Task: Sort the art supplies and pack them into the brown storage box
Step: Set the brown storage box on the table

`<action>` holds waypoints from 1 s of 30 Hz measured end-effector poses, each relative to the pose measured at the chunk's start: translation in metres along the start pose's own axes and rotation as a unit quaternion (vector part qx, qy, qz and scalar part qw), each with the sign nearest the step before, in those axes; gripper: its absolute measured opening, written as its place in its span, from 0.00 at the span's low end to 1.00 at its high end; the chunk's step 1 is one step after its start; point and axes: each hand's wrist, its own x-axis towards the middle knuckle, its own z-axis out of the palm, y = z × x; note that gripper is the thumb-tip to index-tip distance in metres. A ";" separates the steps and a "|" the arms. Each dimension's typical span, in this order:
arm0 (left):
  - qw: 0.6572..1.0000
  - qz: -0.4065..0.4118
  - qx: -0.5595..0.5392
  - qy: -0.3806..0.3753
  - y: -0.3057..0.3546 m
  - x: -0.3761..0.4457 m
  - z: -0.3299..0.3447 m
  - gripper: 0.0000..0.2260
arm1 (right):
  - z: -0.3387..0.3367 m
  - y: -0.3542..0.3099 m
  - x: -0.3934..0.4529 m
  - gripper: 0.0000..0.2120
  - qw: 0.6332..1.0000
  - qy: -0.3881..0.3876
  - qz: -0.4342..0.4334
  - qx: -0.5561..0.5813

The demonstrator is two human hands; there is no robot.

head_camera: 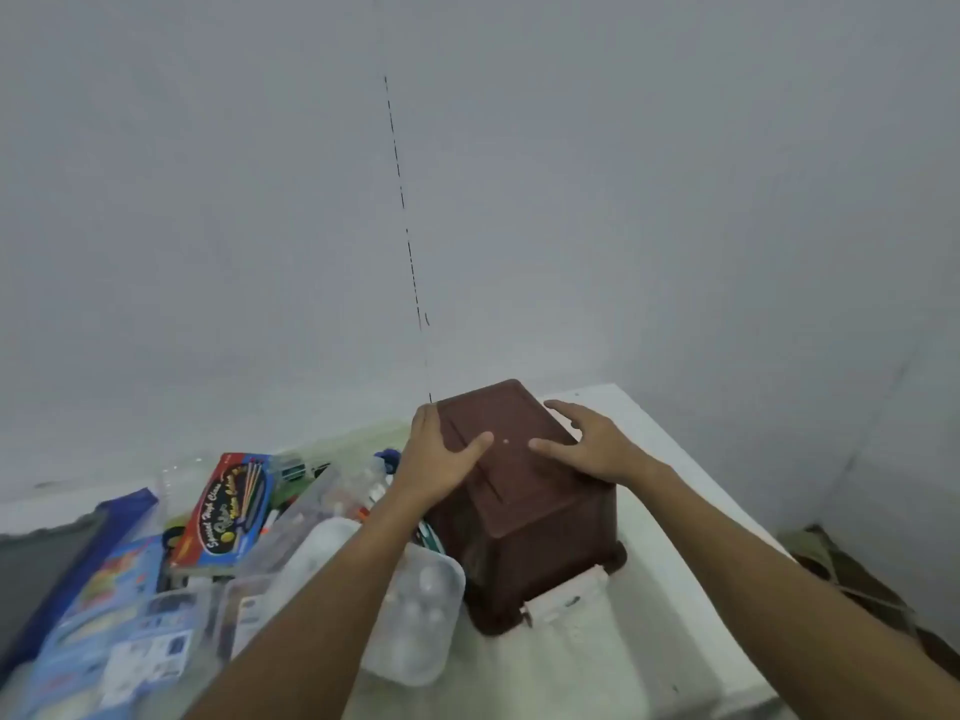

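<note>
The brown storage box (pixel 519 491) sat upside down near the desk's (pixel 649 563) far right corner, looking rigid, light, smooth plastic. The left hand (pixel 441 459) and right hand (pixel 587 444) lay on it, fingers spread; gripping opposite sides seemed safest.

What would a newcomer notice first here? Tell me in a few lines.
The brown storage box stands right of centre on the white table, apparently upside down, with the left hand and right hand on top of it. To its left lies a jumble of art supplies, the red and blue colour-pencil pack brightest among them.

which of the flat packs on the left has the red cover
The colored pencil pack, lying farthest back, beside the left hand. Its cover is red with yellow lettering; the nearer packs are mostly blue.
</note>
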 end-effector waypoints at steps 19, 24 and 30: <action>0.988 -0.028 -0.144 0.041 0.063 0.011 0.016 0.42 | -0.052 0.019 0.027 0.44 0.989 -0.016 -0.038 0.143; 0.982 0.071 -0.169 0.038 0.115 0.027 0.012 0.53 | -0.112 0.010 0.020 0.51 0.986 0.088 -0.072 0.124; 0.936 -0.024 -0.349 0.030 0.172 0.036 0.014 0.54 | -0.153 0.015 0.009 0.36 0.958 0.101 -0.091 0.251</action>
